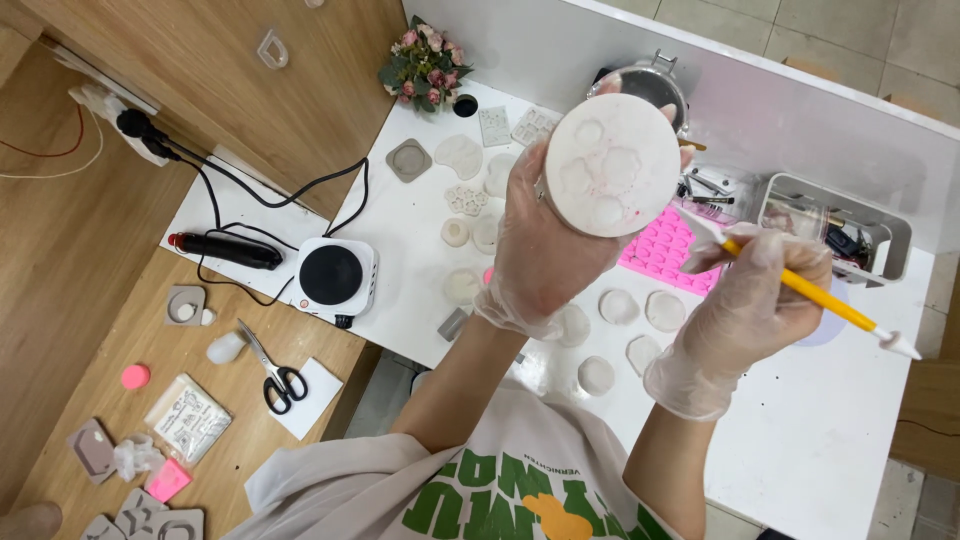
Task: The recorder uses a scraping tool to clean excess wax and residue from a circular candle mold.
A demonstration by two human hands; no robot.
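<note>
Disc: my left hand (545, 255), gloved, is clenched round the round white mould disc (612, 165) from below and holds it up above the desk (800, 420), its face with the shallow flower-like hollows turned toward me.
Tool: my right hand (755, 300), gloved, grips a yellow-handled brush (800, 288) like a pen.
Key relation: the disc lies up and to the left of my right hand; the brush's long axis runs from lower right to upper left, its pale tip (700, 222) just beside the disc's lower right edge. I cannot tell whether it touches.
Nearer hand: the left already has the disc; the right is a short way off.
Under the hands: a pink silicone mould mat (660, 252) and several small white cast pieces (618, 306) on the desk.
Further off: a clear bin of tools (840, 230) to the right, a small hot plate (332, 276) and scissors (275, 375) to the left.
In the way: nothing between tip and disc.
</note>
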